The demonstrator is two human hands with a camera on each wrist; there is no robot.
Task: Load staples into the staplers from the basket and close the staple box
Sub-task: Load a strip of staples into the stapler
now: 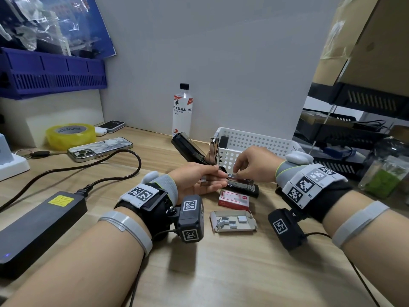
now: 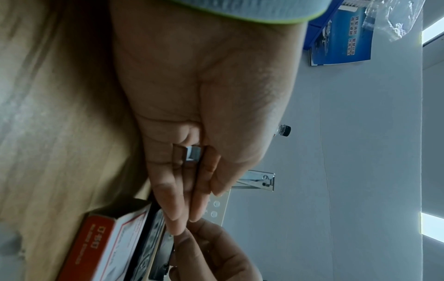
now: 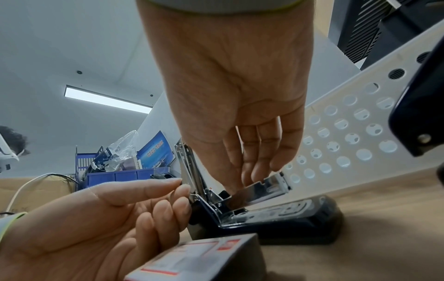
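The right hand (image 1: 254, 166) reaches down with its fingertips (image 3: 250, 175) pinched on a strip of staples at the metal magazine of the open stapler (image 1: 241, 186), which sits on the worktop (image 1: 221, 273) with its black lid swung up and back. The left hand (image 1: 199, 180) meets it from the other side, fingers curled round a small block of staples (image 2: 192, 154) held between the fingers and the thumb, its fingertips touching the right hand's. Just in front of the stapler lies the red-and-white sleeve of the staple box (image 1: 233, 199), and nearer the person its tray (image 1: 233, 221) lies open with several loose staple strips inside. The white perforated basket (image 1: 254, 142) stands just behind the stapler, with a second stapler (image 1: 215, 147) upright at its left corner. A water bottle (image 1: 182, 110) stands behind against the wall, and to the left lie a phone (image 1: 99, 148), a roll of yellow tape (image 1: 70, 135) and a black power brick (image 1: 39, 227) with its cable.
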